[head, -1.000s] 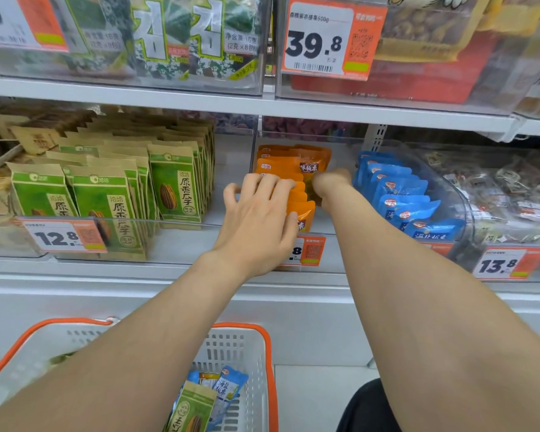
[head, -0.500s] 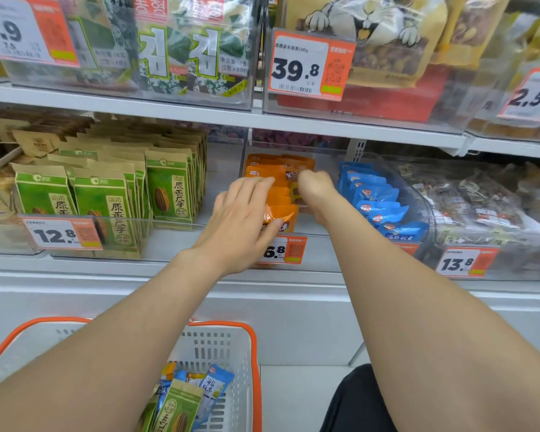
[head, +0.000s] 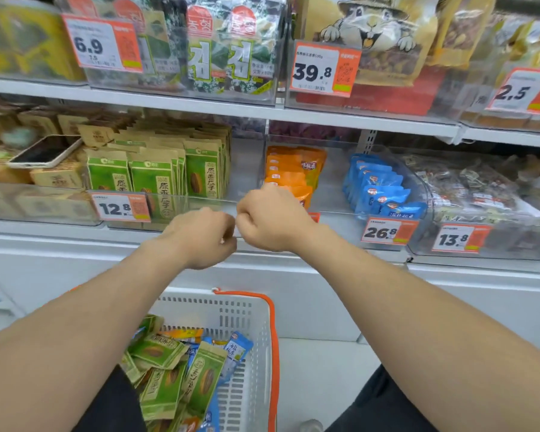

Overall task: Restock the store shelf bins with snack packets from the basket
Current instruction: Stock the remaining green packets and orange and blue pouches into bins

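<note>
Along the white shelf [head: 325,119], clear plastic bins [head: 334,224]

The lower shelf [head: 44,236] carries clear bins [head: 331,198] along its front edge; at the left end lie stacked brown packets [head: 56,177]; just beside them green packets [head: 156,179] stand upright in rows; right of the middle stand orange packets [head: 290,169], then blue packets [head: 378,190], a gap between them; clear-wrapped packets [head: 480,188] fill the right end; price tags [head: 387,232] hang on the bin fronts; the upper shelf [head: 169,102] bears seaweed packs [head: 225,57] and a cartoon-animal bag [head: 371,35].
</note>
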A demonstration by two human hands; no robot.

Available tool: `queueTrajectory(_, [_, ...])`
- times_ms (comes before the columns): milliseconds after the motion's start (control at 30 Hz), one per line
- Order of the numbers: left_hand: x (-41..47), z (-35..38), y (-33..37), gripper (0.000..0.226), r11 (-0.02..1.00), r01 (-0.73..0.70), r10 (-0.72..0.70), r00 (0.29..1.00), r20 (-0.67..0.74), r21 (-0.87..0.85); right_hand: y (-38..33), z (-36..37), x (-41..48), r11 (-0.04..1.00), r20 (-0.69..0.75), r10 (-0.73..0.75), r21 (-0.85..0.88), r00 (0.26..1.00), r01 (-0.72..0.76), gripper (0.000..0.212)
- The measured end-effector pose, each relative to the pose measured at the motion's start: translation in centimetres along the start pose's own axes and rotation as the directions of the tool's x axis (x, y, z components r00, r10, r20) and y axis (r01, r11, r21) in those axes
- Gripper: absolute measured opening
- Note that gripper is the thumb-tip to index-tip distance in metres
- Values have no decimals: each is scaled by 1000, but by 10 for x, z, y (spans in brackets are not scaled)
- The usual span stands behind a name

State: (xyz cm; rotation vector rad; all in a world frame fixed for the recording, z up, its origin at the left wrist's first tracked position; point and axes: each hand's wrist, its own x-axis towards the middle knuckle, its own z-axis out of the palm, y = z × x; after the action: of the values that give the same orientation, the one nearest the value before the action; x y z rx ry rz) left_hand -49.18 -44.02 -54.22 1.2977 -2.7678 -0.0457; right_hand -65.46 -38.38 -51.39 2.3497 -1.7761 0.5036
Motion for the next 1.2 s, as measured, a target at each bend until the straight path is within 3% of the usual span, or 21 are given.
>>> queueTrajectory(67, [-12, 7, -14, 22, 1000, 9, -18, 950, 312, 30, -14, 13, -3, 998, 168, -54, -27, 984, 59, 29])
queueTrajectory(133, [-21, 14, -25, 30, 996, 20, -58, 875, 480, 84, -26, 30, -4, 993, 355, -83, -49, 931, 107, 25])
queueTrajectory(267, [-31, 22, -42, 37, 991, 96, -132, 767, 628, 91, -46, 71, -9, 978, 683, -54, -110, 728, 176, 11])
queueTrajectory(367, [-33, 29, -53, 37, 986, 101, -162, 748, 643, 130, -52, 111, -17, 936, 839, 14, -203, 543, 289, 8])
queueTrajectory(500, [-24, 43, -60, 42, 986, 75, -151, 761, 631, 146, -52, 162, -26, 891, 901, -26, -175, 432, 418, 19])
queueTrajectory(633, [-10, 57, -61, 47, 992, 40, -105, 772, 626, 118, -45, 207, -35, 815, 920, -79, -163, 385, 556, 22])
queueTrajectory(700, [-3, 59, -56, 48, 995, 22, -79, 776, 625, 99, -39, 230, -38, 825, 925, -80, -147, 370, 545, 35])
queueTrajectory(900, [13, 69, -49, 49, 996, -14, -44, 770, 636, 86, -24, 275, -40, 825, 961, -31, -130, 274, 549, 46])
queueTrajectory(1033, [18, 72, -47, 47, 995, -36, -29, 771, 636, 89, -19, 280, -39, 860, 976, 62, -159, 211, 484, 36])
queueTrajectory(1200, [22, 74, -49, 41, 993, -46, -37, 757, 652, 110, -27, 270, -30, 887, 980, 5, -96, 198, 452, 28])
